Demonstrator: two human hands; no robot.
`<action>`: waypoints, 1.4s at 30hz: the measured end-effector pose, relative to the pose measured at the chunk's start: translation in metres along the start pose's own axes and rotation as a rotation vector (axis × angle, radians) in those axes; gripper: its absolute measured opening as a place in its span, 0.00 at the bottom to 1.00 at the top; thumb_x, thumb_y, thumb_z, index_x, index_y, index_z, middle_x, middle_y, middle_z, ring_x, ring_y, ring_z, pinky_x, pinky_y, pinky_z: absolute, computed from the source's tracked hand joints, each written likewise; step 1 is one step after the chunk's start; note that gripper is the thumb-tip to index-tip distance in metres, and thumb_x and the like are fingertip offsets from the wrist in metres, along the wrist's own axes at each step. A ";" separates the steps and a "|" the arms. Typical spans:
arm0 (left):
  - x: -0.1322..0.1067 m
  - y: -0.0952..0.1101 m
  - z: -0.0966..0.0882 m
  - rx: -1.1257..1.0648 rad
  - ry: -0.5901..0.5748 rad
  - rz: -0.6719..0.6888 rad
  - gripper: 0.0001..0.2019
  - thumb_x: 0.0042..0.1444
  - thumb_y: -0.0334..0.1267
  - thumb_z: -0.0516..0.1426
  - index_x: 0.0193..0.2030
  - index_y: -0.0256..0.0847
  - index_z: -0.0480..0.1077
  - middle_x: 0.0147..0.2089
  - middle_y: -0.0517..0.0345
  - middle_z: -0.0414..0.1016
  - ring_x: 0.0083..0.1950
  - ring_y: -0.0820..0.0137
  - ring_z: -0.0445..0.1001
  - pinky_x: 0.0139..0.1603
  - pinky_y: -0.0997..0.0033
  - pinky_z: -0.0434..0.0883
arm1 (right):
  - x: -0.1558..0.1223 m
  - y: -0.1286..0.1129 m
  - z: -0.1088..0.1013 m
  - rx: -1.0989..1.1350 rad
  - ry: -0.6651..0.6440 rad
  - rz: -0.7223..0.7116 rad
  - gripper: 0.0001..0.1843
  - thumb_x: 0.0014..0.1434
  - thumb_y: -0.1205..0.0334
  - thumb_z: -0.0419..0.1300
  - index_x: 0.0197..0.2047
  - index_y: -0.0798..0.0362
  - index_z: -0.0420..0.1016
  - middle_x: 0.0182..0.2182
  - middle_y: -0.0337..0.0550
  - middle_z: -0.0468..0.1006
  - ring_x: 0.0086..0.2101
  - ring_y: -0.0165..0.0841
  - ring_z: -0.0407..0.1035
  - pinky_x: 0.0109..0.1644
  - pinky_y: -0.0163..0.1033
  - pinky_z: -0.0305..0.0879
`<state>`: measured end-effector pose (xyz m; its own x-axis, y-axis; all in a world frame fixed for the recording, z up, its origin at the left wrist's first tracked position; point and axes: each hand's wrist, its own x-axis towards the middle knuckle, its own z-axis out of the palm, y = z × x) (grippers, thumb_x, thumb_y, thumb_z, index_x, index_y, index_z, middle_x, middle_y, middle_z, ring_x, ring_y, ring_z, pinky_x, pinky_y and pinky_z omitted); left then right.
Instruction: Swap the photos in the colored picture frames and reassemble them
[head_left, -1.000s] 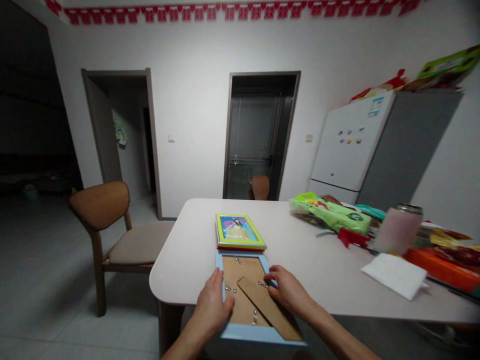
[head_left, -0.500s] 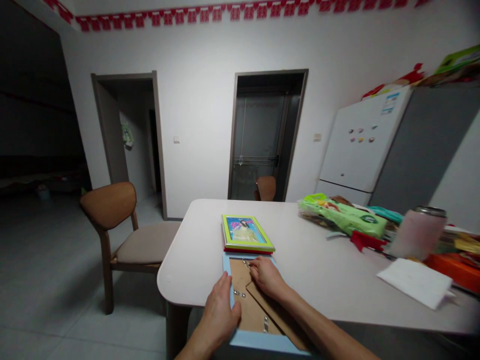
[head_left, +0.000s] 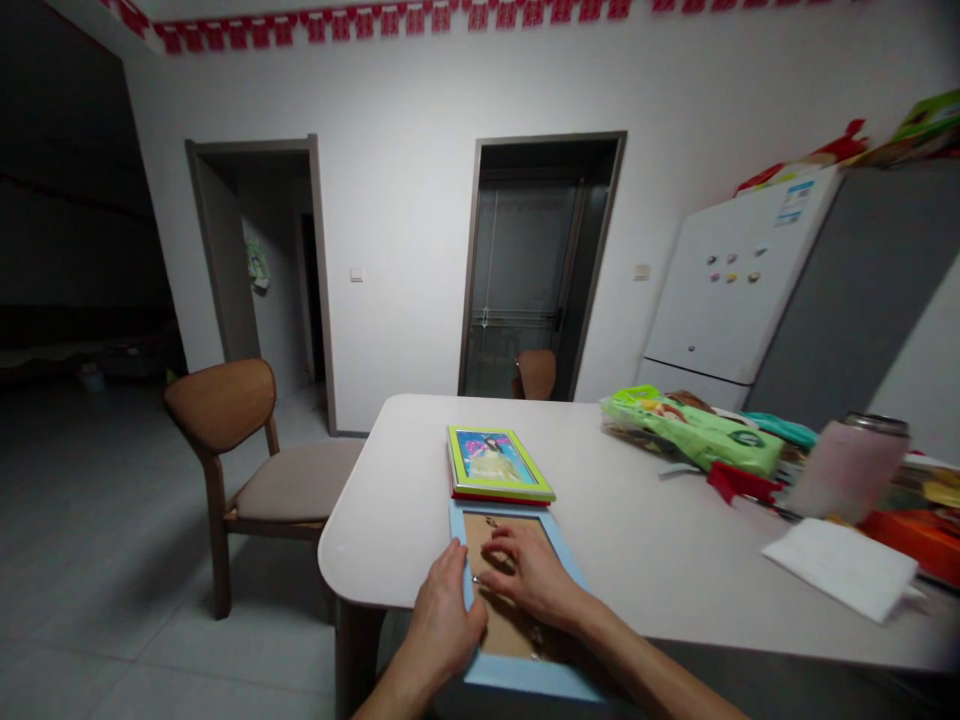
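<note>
A light-blue picture frame (head_left: pixel 525 676) lies face down at the table's near edge, its brown backing board (head_left: pixel 517 630) showing. My left hand (head_left: pixel 444 612) grips the frame's left side, thumb over the rim and fingers along the outer edge. Over the backing, my right hand (head_left: pixel 536 578) is bent with thumb and fingers apart, the fingertips close to a small metal clip (head_left: pixel 475 580) on the left side. Another clip (head_left: pixel 491 521) sits at the far side. Part of the backing is hidden under my right hand and forearm. Just beyond lies a lime-green picture frame (head_left: pixel 501 466) with a figure in a yellow dress, stacked on something red.
On the white table (head_left: pixel 637 570), a green package (head_left: pixel 697 430), a pink jar (head_left: pixel 851 470), white tissue (head_left: pixel 840 565) and an orange box (head_left: pixel 911 540) crowd the right side. A wooden chair (head_left: pixel 225 400) stands left. Behind are a fridge (head_left: pixel 720 290) and two doorways.
My right hand has moved from the far clip nearer and left, toward the left-side clip, and its fingers have spread. My left hand stays on the frame. The view has shifted slightly.
</note>
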<state>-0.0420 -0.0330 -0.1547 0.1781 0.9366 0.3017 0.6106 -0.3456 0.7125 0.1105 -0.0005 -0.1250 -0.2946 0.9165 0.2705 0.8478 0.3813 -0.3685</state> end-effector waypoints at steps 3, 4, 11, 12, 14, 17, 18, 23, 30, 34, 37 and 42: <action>0.000 0.002 0.000 0.036 -0.002 0.015 0.26 0.44 0.32 0.49 0.54 0.28 0.57 0.57 0.45 0.57 0.57 0.65 0.55 0.57 0.69 0.52 | -0.011 -0.013 0.002 0.042 0.021 -0.002 0.13 0.45 0.54 0.56 0.32 0.49 0.75 0.39 0.44 0.70 0.42 0.37 0.61 0.45 0.39 0.54; 0.000 0.002 0.000 0.045 -0.005 0.016 0.27 0.43 0.32 0.49 0.54 0.28 0.57 0.57 0.45 0.57 0.57 0.65 0.55 0.57 0.70 0.52 | -0.012 -0.016 0.003 0.043 0.042 0.019 0.11 0.47 0.55 0.55 0.32 0.49 0.75 0.38 0.44 0.70 0.41 0.36 0.61 0.45 0.39 0.54; 0.001 0.000 -0.001 0.010 -0.017 -0.006 0.28 0.42 0.32 0.50 0.54 0.32 0.57 0.58 0.48 0.56 0.58 0.67 0.55 0.58 0.71 0.51 | -0.018 -0.004 -0.015 0.166 -0.063 -0.036 0.13 0.45 0.60 0.56 0.36 0.51 0.74 0.40 0.45 0.69 0.43 0.36 0.61 0.48 0.40 0.54; 0.001 0.000 -0.001 0.003 -0.019 -0.012 0.28 0.42 0.32 0.50 0.54 0.33 0.57 0.58 0.48 0.56 0.58 0.67 0.55 0.58 0.70 0.51 | -0.024 0.001 -0.022 0.193 -0.121 -0.062 0.14 0.43 0.61 0.58 0.36 0.50 0.74 0.43 0.46 0.68 0.44 0.36 0.61 0.49 0.40 0.54; 0.001 0.001 -0.001 -0.011 -0.018 -0.022 0.28 0.42 0.31 0.50 0.54 0.34 0.56 0.58 0.49 0.56 0.58 0.67 0.54 0.58 0.69 0.50 | -0.037 0.007 -0.034 0.233 -0.238 -0.087 0.16 0.39 0.64 0.60 0.36 0.48 0.74 0.48 0.45 0.64 0.48 0.37 0.58 0.52 0.40 0.52; 0.000 0.003 -0.001 -0.015 -0.013 -0.023 0.28 0.42 0.31 0.50 0.54 0.34 0.56 0.58 0.50 0.56 0.58 0.67 0.53 0.58 0.69 0.50 | -0.054 0.007 -0.042 0.281 -0.308 -0.057 0.11 0.40 0.63 0.59 0.32 0.48 0.75 0.52 0.43 0.60 0.52 0.38 0.54 0.54 0.41 0.49; 0.000 0.003 -0.001 -0.006 -0.015 -0.018 0.28 0.42 0.31 0.50 0.54 0.33 0.56 0.58 0.50 0.56 0.58 0.67 0.53 0.58 0.69 0.49 | -0.056 0.005 -0.042 0.295 -0.294 -0.046 0.09 0.41 0.63 0.59 0.30 0.48 0.75 0.51 0.43 0.60 0.52 0.37 0.54 0.54 0.40 0.48; -0.001 0.004 -0.001 0.030 -0.017 -0.017 0.27 0.43 0.31 0.49 0.54 0.32 0.56 0.58 0.49 0.56 0.58 0.67 0.54 0.58 0.71 0.50 | -0.053 0.002 -0.033 0.319 -0.194 0.021 0.13 0.41 0.60 0.59 0.34 0.50 0.74 0.51 0.45 0.61 0.50 0.36 0.56 0.54 0.38 0.50; 0.001 0.005 -0.002 0.047 -0.032 -0.012 0.27 0.44 0.32 0.49 0.55 0.28 0.55 0.57 0.45 0.56 0.58 0.67 0.54 0.58 0.72 0.49 | -0.040 0.005 -0.029 0.109 -0.040 0.096 0.20 0.41 0.66 0.53 0.40 0.54 0.71 0.36 0.46 0.72 0.38 0.35 0.65 0.43 0.37 0.59; 0.006 0.011 -0.006 -0.157 0.011 -0.087 0.26 0.42 0.36 0.54 0.51 0.31 0.60 0.54 0.45 0.62 0.55 0.63 0.58 0.56 0.68 0.51 | -0.035 0.003 -0.035 0.089 0.004 0.132 0.21 0.39 0.68 0.52 0.40 0.56 0.72 0.37 0.47 0.73 0.39 0.35 0.65 0.44 0.36 0.58; 0.013 0.019 -0.010 -0.395 0.100 -0.149 0.19 0.40 0.38 0.56 0.41 0.36 0.67 0.46 0.48 0.70 0.50 0.61 0.63 0.52 0.67 0.57 | -0.031 -0.006 -0.046 0.067 0.030 0.119 0.21 0.38 0.67 0.53 0.39 0.55 0.72 0.36 0.47 0.73 0.39 0.36 0.65 0.44 0.36 0.58; 0.023 0.019 -0.021 -0.578 0.135 -0.220 0.18 0.44 0.47 0.53 0.38 0.36 0.65 0.31 0.54 0.74 0.33 0.66 0.72 0.35 0.70 0.67 | -0.024 -0.038 -0.054 0.137 0.091 0.050 0.19 0.41 0.66 0.53 0.39 0.54 0.72 0.37 0.47 0.72 0.39 0.35 0.64 0.44 0.36 0.58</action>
<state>-0.0432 -0.0196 -0.1212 -0.0262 0.9868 0.1598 0.1002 -0.1564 0.9826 0.1093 -0.0436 -0.0693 -0.2077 0.9224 0.3258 0.7903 0.3545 -0.4998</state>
